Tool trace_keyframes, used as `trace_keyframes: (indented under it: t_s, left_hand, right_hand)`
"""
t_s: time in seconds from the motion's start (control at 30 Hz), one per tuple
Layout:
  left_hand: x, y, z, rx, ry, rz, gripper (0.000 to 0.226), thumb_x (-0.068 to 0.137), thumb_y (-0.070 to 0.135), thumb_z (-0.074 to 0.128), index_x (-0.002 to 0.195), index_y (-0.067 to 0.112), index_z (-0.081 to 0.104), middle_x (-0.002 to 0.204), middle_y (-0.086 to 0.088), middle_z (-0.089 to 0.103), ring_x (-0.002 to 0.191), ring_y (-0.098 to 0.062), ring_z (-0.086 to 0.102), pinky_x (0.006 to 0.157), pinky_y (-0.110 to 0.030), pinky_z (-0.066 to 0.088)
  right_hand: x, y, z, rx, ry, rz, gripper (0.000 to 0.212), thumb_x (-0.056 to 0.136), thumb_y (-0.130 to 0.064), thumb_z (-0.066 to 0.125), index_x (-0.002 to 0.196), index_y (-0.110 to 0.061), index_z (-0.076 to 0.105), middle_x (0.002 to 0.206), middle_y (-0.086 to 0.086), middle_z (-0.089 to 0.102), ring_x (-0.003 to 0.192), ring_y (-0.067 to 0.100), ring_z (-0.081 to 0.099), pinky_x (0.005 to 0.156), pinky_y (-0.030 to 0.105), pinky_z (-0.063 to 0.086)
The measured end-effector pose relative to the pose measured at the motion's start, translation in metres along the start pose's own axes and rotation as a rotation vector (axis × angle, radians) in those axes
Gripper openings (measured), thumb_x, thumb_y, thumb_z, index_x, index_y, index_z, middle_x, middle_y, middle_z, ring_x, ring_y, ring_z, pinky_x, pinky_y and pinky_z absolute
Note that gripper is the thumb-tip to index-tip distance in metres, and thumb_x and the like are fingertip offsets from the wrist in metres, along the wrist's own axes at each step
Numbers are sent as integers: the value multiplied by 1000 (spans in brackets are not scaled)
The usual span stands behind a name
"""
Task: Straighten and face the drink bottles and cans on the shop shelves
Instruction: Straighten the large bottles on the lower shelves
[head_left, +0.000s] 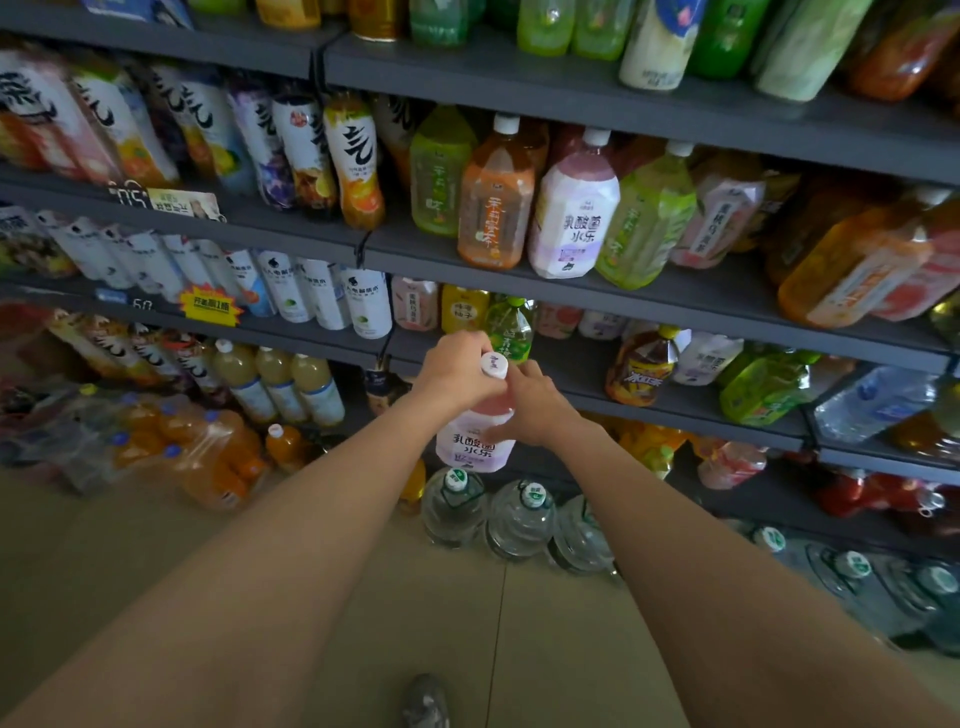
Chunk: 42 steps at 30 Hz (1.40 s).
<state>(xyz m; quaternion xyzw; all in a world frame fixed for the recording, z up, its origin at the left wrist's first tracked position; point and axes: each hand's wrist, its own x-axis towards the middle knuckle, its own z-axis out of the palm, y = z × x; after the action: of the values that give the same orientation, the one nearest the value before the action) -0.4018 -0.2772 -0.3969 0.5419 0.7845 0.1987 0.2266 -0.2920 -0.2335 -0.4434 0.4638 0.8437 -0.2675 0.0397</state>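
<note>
I hold a large pink-and-white drink bottle (471, 447) with a white cap in front of the grey shelves, off any shelf. My left hand (456, 366) grips its neck just under the cap. My right hand (535, 410) wraps its shoulder from the right side. A matching pink-and-white bottle (574, 218) stands on the shelf (675, 296) above, between an orange tea bottle (496, 200) and a green tea bottle (647, 223). Just behind my hands a green bottle (511, 327) leans on the lower shelf (587, 384).
Large clear water jugs (519, 517) stand on the floor under my hands. Shrink-wrapped packs of orange drinks (208, 457) lie on the floor at left. A brown iced-tea bottle (641, 366) stands on the lower shelf at right. My shoe (426, 701) shows at bottom.
</note>
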Motion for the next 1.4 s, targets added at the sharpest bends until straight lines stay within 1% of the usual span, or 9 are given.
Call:
trace_keyframes:
  t_s: [0.2,0.33,0.47,0.73,0.97,1.07,1.17,1.27,1.4]
  left_hand:
    - [16,44,56,127,2,88,28,82,23,63,105,6,58,114,-13,56,105,-33,58,77,-35,42]
    - [43,61,101,94,77,113,38,83,24,65,114,6,53,123,-12,49,111,-30,54,90,-36,43]
    - [84,60,148,80,124,155,38,85,26,63,116,6,52,122,-11,48,111,-29,54,89,-35,43]
    - [174,44,213,-124,254,236,36,84,21,64,117,8,55,119,-10,50,112,-26,51,94,-32,42]
    - [207,12,266,-336,55,189,74,85,-3,49,148,21,17,148,-11,21,132,-30,36,106,-44,40]
    - [219,5,274,-355,125,182,69,88,-6,46,146,22,22,142,-11,25,128,-26,39,101,-20,33]
    - [227,-4,290,-304,119,265,66,93,5,49,148,22,16,135,-10,33,118,-22,45,88,-18,37]
    - [228,-14,310,-112,245,349,59,96,27,49,148,19,21,145,-8,37,124,-16,47,94,-22,43]
    - [220,-42,312,-104,91,389,93,85,-14,45,148,32,-5,158,-6,-3,143,-24,19,100,-25,36]
  right_hand:
    - [-11,61,-3,63,82,137,74,70,-23,79,129,-13,37,124,12,43,113,33,52,91,43,49]
    - [10,99,16,286,166,315,85,68,-24,77,135,-26,24,126,8,47,109,32,54,68,39,57]
    - [49,142,25,288,280,347,76,74,-27,72,134,-26,25,126,12,46,112,37,52,84,46,50]
    - [140,200,37,234,427,298,64,79,-28,68,130,-20,30,120,13,56,109,34,57,83,43,48]
    - [185,229,22,370,470,331,64,77,-34,72,127,-15,36,111,12,60,93,30,63,78,40,55]
    - [195,237,18,449,456,312,67,80,-28,71,135,-16,34,120,14,58,97,31,64,83,41,56]
    - [200,233,40,493,625,279,67,87,-24,62,143,-20,25,129,14,52,111,34,58,88,45,52]
    - [188,228,91,429,854,253,54,93,-9,46,143,-16,25,144,10,31,112,31,54,81,39,51]
    - [178,256,144,-14,805,-5,67,72,7,68,130,-13,44,139,18,40,108,33,58,66,34,57]
